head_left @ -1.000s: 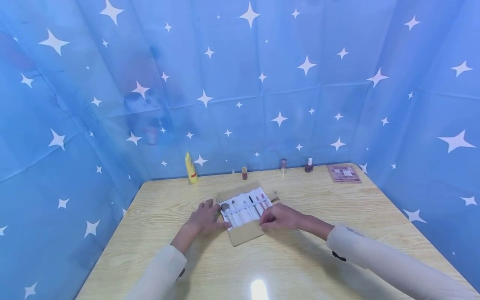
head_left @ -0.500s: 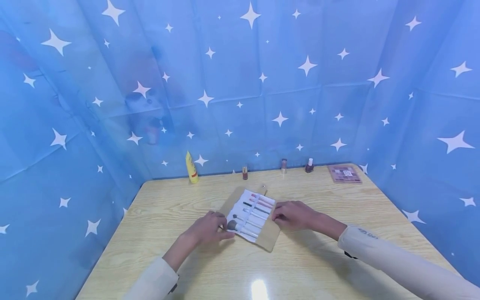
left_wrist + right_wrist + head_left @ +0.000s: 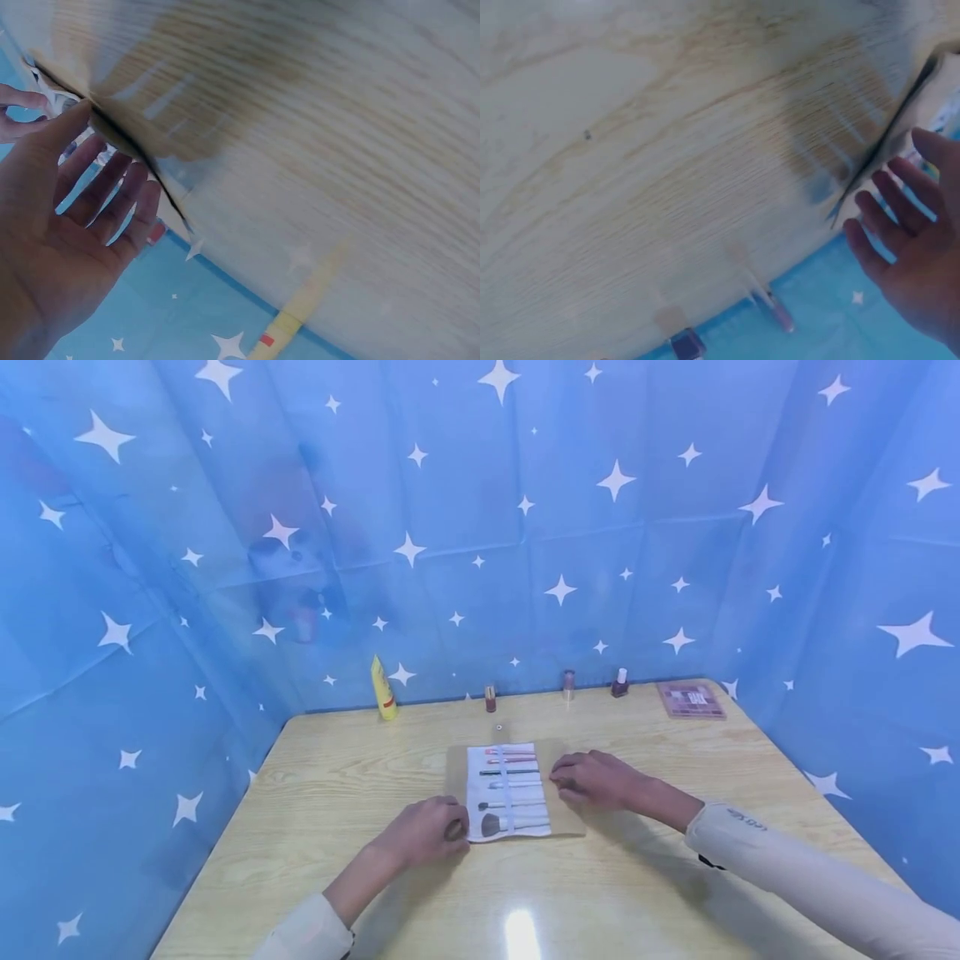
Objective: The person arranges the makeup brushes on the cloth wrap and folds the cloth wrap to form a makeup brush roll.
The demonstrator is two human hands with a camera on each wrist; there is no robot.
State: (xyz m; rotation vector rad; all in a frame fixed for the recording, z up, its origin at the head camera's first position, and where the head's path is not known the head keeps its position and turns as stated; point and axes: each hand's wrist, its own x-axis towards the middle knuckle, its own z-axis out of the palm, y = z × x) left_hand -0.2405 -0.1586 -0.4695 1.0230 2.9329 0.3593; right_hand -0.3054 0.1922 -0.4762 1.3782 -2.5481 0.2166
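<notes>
A tan makeup brush roll (image 3: 566, 822) lies unfolded on the table, its white lining holding several brushes (image 3: 510, 806) under a white strap. My left hand (image 3: 427, 831) touches the roll's left edge near the front corner. In the left wrist view the thumb and fingertips of this left hand (image 3: 82, 232) meet that edge, with the fingers loosely bent. At the opposite side, my right hand (image 3: 596, 779) touches the right flap. The right wrist view shows the spread, relaxed fingers of the right hand (image 3: 900, 225) along the edge of the roll (image 3: 900, 135).
Along the back of the wooden table (image 3: 337, 893) stand a yellow tube (image 3: 383, 691), a small dark red bottle (image 3: 490, 698), a pinkish cosmetic tube (image 3: 568, 686) and a white-capped nail polish bottle (image 3: 620, 683). A palette (image 3: 692, 701) lies at back right, before a starry blue curtain (image 3: 480, 527).
Between both hands the brush roll has turned counterclockwise, so the brushes now lie crosswise with the large brush nearest me. The left hand has moved slightly nearer; the right hand has shifted right.
</notes>
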